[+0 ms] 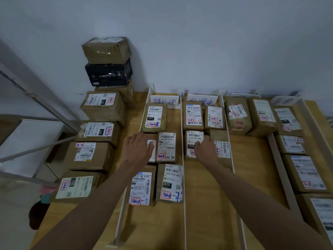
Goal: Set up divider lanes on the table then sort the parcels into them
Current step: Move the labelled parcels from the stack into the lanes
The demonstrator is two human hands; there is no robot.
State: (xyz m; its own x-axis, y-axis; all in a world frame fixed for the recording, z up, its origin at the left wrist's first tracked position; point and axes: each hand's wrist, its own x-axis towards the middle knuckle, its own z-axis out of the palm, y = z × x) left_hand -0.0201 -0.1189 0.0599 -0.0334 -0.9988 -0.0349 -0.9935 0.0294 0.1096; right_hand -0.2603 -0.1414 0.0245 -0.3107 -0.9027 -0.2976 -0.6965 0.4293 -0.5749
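Note:
White divider strips (182,141) split the wooden table (207,204) into lanes running away from me, each with a handwritten label card (164,101) at the far end. Brown cardboard parcels with shipping labels lie in the lanes. My left hand (138,148) rests flat, fingers spread, on a parcel (152,156) in the left lane, mostly hiding it. My right hand (205,147) lies on the 070-070-A80 parcel (193,139) in the second lane, touching its neighbour (222,148). Whether either hand grips its parcel is unclear.
A column of parcels (90,156) lines the table's left edge, with a stack of boxes (108,71) against the wall behind it. More parcels (304,172) fill the right lanes. Bare wood shows in the near part of the middle lanes. A metal frame (36,98) stands left.

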